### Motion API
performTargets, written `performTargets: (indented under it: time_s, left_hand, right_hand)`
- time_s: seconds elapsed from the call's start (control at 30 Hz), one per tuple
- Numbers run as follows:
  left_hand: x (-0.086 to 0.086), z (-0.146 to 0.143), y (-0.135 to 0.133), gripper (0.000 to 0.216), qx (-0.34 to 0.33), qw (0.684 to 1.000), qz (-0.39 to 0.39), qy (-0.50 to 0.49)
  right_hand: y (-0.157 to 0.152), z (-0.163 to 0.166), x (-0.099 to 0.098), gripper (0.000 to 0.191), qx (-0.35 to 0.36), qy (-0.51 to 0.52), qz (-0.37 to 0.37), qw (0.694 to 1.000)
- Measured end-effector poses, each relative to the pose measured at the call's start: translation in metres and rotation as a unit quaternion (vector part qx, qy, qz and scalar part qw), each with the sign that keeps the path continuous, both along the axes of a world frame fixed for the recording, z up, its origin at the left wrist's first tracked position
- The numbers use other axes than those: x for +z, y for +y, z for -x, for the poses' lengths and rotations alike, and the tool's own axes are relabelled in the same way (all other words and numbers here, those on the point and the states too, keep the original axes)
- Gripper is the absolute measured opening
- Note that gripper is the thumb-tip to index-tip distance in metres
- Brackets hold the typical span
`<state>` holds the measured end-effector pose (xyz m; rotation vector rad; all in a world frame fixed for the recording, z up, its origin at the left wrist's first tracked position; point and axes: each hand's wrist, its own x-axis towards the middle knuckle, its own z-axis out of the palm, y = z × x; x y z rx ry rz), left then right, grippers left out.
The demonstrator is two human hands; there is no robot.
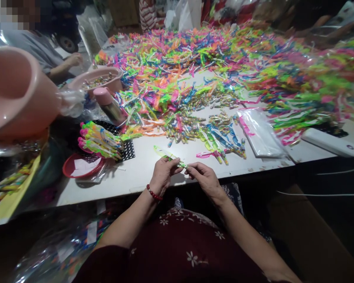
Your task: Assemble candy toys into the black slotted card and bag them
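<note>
Over the front edge of the table, my left hand [164,171] pinches a slim green-and-white plastic piece [161,151], whose pale pointed end sticks out to the upper left. Its other end sits between the fingers of my right hand [205,179], closed there at the tip. The exact kind of this piece cannot be made out. Just beyond my right hand lie blue, green and pink plastic pieces [215,141] with patterned tubes. Left of my hands, a bundle of similar pieces [102,140] rests on a black perforated tray [129,150].
A large heap of bright plastic pieces [165,59] covers the far table. Clear plastic bags [262,133] and a white power strip [327,142] lie right. Left are a red basket [67,167], a flask [106,102], and pink tubs [44,102]. Another person's hand [74,59] is at far left.
</note>
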<state>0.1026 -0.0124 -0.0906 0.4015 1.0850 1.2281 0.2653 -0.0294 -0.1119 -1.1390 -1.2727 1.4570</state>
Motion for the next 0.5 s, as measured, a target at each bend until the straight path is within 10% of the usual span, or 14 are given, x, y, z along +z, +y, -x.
performTargets:
  time_s: [0.5]
  left_hand:
    - [-0.0072,0.0064,0.0035,0.044,-0.074,0.995,-0.036,0.054]
  right_hand:
    - [0.0005,-0.0010,0.0015,0.027,0.001,-0.161,-0.102,0.982]
